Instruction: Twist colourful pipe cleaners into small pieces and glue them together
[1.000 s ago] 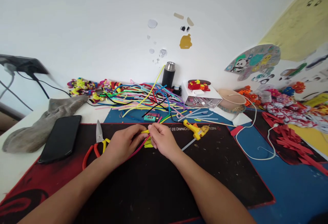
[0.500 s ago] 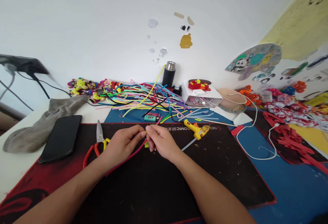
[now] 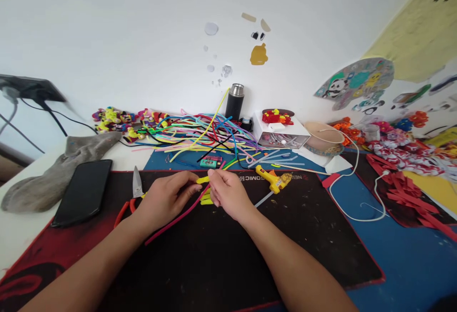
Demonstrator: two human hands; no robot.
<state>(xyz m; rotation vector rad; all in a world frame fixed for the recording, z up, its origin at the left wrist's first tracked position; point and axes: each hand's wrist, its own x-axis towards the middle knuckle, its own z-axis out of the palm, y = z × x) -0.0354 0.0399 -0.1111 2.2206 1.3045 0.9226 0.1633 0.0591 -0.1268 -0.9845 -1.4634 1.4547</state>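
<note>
Above the dark mat, a short yellow pipe cleaner [image 3: 203,180] spans the gap between my two hands. My left hand [image 3: 167,198] pinches its left end between thumb and fingers. At its other end, my right hand [image 3: 231,194] is closed with thumb against fingers. Beneath them, a long pink pipe cleaner [image 3: 171,224] lies slantwise on the mat, partly covered by my hands. Several short yellow pipe cleaner pieces [image 3: 206,201] rest just left of my right fingers. Red-handled scissors [image 3: 137,183] lie beside my left hand, partly hidden by it.
A yellow glue gun [image 3: 274,180] lies right of my hands. Behind are a heap of coloured pipe cleaners [image 3: 200,133], a black thermos [image 3: 234,102] and a white box [image 3: 280,136]. A phone [image 3: 84,192] lies left; a white cable [image 3: 352,218] curls at right.
My hands have drawn slightly apart, so more of the yellow pipe cleaner shows between them. The yellow pieces below are also more exposed. The view has shifted slightly.
</note>
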